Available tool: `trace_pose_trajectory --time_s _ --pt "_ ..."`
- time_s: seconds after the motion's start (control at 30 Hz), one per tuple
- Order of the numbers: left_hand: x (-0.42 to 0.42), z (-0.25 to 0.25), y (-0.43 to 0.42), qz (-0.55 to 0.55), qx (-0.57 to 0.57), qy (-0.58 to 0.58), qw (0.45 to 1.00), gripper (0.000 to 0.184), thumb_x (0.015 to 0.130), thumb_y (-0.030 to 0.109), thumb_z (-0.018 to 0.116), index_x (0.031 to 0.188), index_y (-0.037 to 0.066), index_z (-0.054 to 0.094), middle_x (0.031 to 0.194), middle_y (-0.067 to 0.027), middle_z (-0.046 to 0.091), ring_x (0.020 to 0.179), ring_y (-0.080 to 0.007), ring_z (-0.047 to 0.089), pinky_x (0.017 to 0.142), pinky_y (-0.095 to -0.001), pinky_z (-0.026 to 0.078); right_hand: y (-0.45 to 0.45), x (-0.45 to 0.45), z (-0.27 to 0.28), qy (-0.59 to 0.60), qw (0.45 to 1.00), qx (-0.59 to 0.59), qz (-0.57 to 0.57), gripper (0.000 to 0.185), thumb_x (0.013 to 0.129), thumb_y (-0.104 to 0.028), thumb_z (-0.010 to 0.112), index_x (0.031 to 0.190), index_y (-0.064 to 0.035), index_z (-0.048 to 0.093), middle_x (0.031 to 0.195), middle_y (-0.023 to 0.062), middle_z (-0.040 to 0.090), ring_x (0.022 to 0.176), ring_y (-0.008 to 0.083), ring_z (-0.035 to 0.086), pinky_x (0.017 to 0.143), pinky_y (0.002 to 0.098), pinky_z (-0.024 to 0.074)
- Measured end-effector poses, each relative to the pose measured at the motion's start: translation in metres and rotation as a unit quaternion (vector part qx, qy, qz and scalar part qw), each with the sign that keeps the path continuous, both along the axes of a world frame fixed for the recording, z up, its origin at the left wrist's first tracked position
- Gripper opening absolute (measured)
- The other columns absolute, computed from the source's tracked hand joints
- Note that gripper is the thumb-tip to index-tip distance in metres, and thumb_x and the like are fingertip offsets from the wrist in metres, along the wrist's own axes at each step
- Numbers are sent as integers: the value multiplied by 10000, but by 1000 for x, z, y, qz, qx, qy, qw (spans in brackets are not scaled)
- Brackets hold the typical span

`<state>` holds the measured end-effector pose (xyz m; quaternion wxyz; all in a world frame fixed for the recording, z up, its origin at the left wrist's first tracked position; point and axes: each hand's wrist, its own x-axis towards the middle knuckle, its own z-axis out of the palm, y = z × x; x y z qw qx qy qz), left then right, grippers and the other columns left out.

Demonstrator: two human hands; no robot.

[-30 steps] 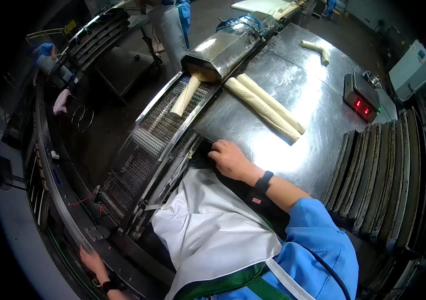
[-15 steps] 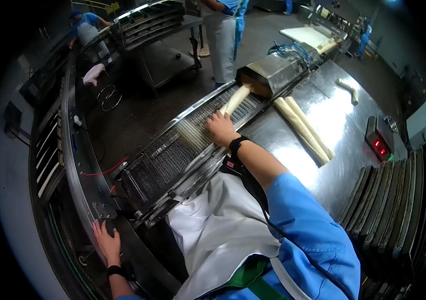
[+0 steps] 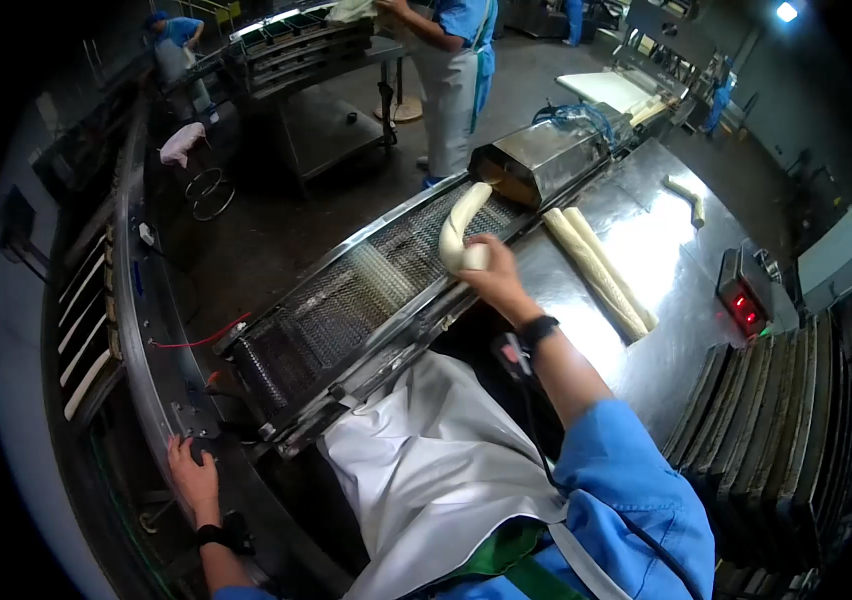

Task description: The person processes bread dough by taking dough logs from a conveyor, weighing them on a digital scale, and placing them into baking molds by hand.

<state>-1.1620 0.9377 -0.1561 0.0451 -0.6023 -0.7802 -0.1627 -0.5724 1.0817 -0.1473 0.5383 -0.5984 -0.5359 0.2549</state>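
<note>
My right hand is closed round the near end of a pale dough roll, which bends upward over the mesh conveyor belt just before the metal hood. Resting on the rail at the lower left, my left hand has its fingers apart and holds nothing. Two long dough rolls lie side by side on the steel table, to the right of my right hand. A smaller bent dough piece lies farther back on it.
A scale with red digits stands at the table's right, above a row of stacked trays. Beyond the belt a person in a pale apron stands by a rack. Another person is at the far left.
My right hand has gone from the table edge to the belt and taken the dough roll's end, now lifted and drawn right. My left hand stays on the rail.
</note>
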Motion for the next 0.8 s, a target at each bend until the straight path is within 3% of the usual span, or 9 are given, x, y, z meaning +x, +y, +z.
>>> trace_pose_trajectory --time_s 0.03,0.13,0.23,0.33,0.37,0.43,0.47,0.6,0.8 --pt "-4 -3 0 -5 0 11 1000 332 756 90 602 1067 -26 593 1297 -187 493 1294 -342 384 1080 -430 319 -23 19 10 18 997 -23 -66 384 633 -69 746 987 -56 597 929 81 603 852 189 590 786 306 492" --pt "-9 -9 1 -17 2 19 1000 327 755 87 603 1061 -30 594 1292 -191 493 1297 -346 379 1081 -430 315 -74 111 -42 222 961 -27 -160 267 669 -46 696 919 -12 608 865 70 599 801 183 589 733 295 491" --pt "-8 -6 0 -25 -4 25 999 313 771 80 596 1062 -34 592 1298 -194 487 1300 -349 371 1085 -430 305 -133 158 -65 -82 931 -76 -347 331 704 -193 670 967 3 622 895 155 642 803 259 622 755 351 495" --pt "-4 -1 0 -26 -13 23 999 317 775 79 595 1071 -36 591 1302 -196 483 1304 -350 364 1085 -431 304 -164 130 -31 -320 817 -131 -462 233 749 -145 604 952 -29 614 986 160 598 930 334 564 855 440 438" --pt "-2 -1 1 -19 -15 15 1000 316 774 74 592 1070 -36 594 1306 -197 482 1311 -350 355 1089 -430 299 -167 122 -26 -320 814 -133 -466 233 749 -145 604 952 -29 614 986 160 598 930 334 564 855 440 438" --pt "1 6 0 -15 -45 22 999 318 805 99 582 1094 -32 590 1342 -185 458 1331 -337 330 1098 -427 289 -168 106 -21 -504 765 -26 -400 218 742 -78 584 958 -54 609 1042 150 570 1024 334 511 909 463 394" --pt "1 9 1 -7 -74 31 997 321 836 124 571 1119 -28 585 1378 -172 434 1351 -324 304 1108 -425 279 -164 103 -33 -470 818 -17 -333 272 725 -48 592 997 -62 595 1081 149 552 1054 331 494 938 473 374" --pt "-4 4 2 -13 -74 43 996 308 835 109 574 1110 -28 592 1371 -168 443 1351 -324 304 1109 -429 280 -135 91 -55 -446 879 5 -168 310 750 -43 581 1059 -31 556 1122 167 522 1084 348 485 947 448 392" --pt "-8 -3 1 -24 -21 23 999 300 764 68 595 1047 -30 605 1304 -188 490 1315 -343 355 1094 -431 300 -99 110 -53 -422 891 -36 -161 359 846 -106 521 1189 -2 500 1219 206 493 1160 363 453 1016 432 362"
